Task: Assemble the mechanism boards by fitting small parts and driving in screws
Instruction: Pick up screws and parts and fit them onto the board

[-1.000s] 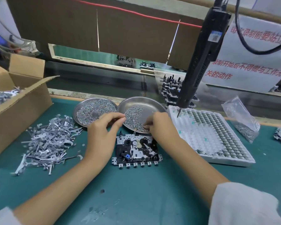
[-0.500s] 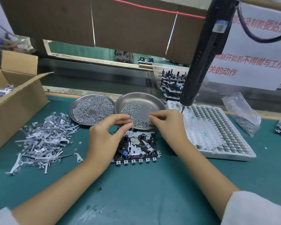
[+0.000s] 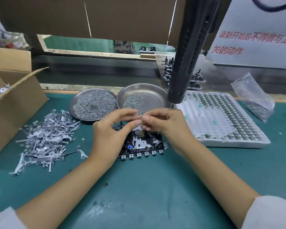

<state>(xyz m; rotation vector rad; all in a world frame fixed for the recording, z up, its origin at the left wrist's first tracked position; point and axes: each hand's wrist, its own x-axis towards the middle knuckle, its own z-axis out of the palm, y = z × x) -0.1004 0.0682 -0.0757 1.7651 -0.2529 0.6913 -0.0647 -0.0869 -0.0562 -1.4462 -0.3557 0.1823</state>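
A black mechanism board (image 3: 142,144) with a row of small metal tabs along its near edge lies on the green mat. My left hand (image 3: 111,131) and my right hand (image 3: 165,124) hover just above its far edge, fingertips meeting. Both pinch something small between them; it is too small and blurred to name. Behind the hands stand two round metal dishes: the left dish (image 3: 74,103) is full of screws, the right dish (image 3: 155,95) holds a thinner scatter. A black electric screwdriver (image 3: 186,55) hangs over the right dish.
A pile of grey stamped metal levers (image 3: 46,139) lies at the left, beside an open cardboard box (image 3: 15,103). A white blister tray of small round parts (image 3: 221,119) sits at the right, with a plastic bag of screws (image 3: 254,100) behind it. More boards are stacked at the back.
Both hands have drawn back from the right dish toward me and come together over the board, fingertips now touching. The view has moved closer and lower.
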